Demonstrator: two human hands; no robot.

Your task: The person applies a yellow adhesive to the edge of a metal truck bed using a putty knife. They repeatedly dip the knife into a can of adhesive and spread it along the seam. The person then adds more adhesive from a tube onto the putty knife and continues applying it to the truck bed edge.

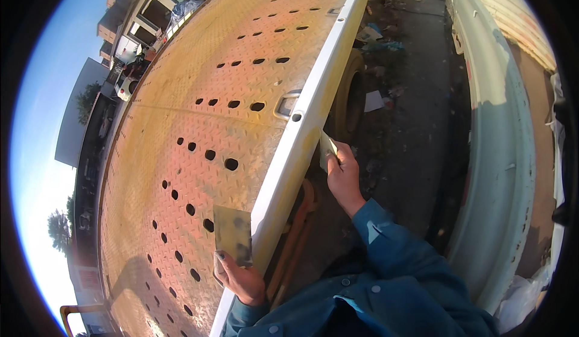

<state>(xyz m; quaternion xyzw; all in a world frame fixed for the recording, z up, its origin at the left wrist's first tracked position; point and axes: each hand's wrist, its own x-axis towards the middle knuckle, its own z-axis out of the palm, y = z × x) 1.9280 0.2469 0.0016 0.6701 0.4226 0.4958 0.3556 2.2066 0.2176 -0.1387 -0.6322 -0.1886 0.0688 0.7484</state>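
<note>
My left hand (242,281) grips a flat rectangular plate (231,231) by its lower edge. Smeared yellowish-grey, with dark smudges, the plate is held up over the bed next to the edge rail. Closed fingers of my right hand (345,177) pinch a thin, pale scraper (326,146), its tip at the outer side of the rail (288,150). White on top and yellowish on its side, this long rail borders a metal vehicle bed (199,120). The bed has worn yellow and reddish tread plate with rows of oval holes.
Below the rail, on the right, are a tyre (350,90) and an orange-brown bar (292,240). Litter lies on the dark ground (404,120) there. A long, pale green metal barrier (500,156) curves along the right. Buildings and a white vehicle (125,88) stand beyond the bed.
</note>
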